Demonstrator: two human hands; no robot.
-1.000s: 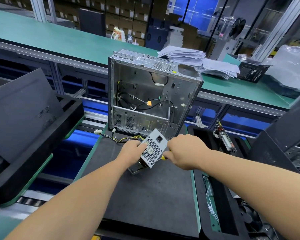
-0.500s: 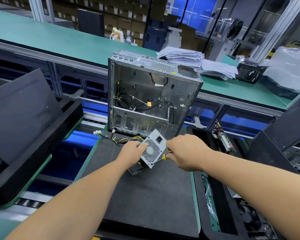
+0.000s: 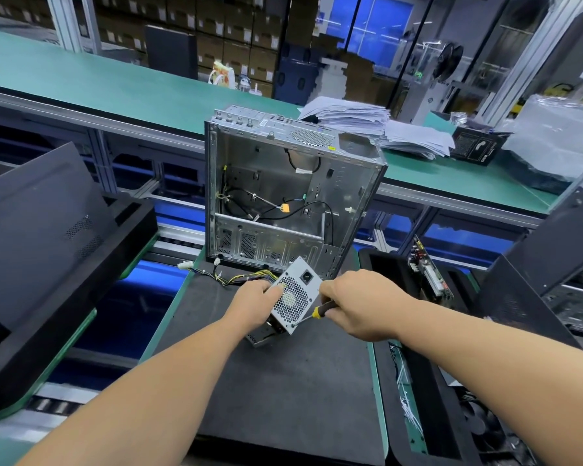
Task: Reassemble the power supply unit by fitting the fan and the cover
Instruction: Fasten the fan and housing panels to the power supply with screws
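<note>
Both hands are engaged on the power supply unit (image 3: 295,299), which is held tilted on one edge on the dark work mat (image 3: 283,381), just in front of the open computer chassis (image 3: 293,196). On the unit's left side the left hand (image 3: 254,306) is closed around the housing, its thumb laid against the perforated fan grille. A screwdriver (image 3: 313,314) with a yellow-and-black handle is gripped by the right hand (image 3: 357,302), its fingers curled round the handle, and the tip is set at the lower corner of the grille face, apparently on a screw; the screw head itself is too small to be made out. The step in hand is judged to be the fastening of the cover or fan face. Several faults are possible from this position. Because the unit is propped on an edge and steadied by one hand only, it may be rotated or tipped by the driving force, and the tip may be thrown out of the screw. A slipped tip could be driven through the grille openings into the fan behind, or toward the left thumb lying close by. If the shaft is not kept in line with the hole, the screw may be cross-threaded or its head stripped. The wire bundle (image 3: 239,279) trailing from the unit across the mat could be pulled or pinched if the housing shifts.
</note>
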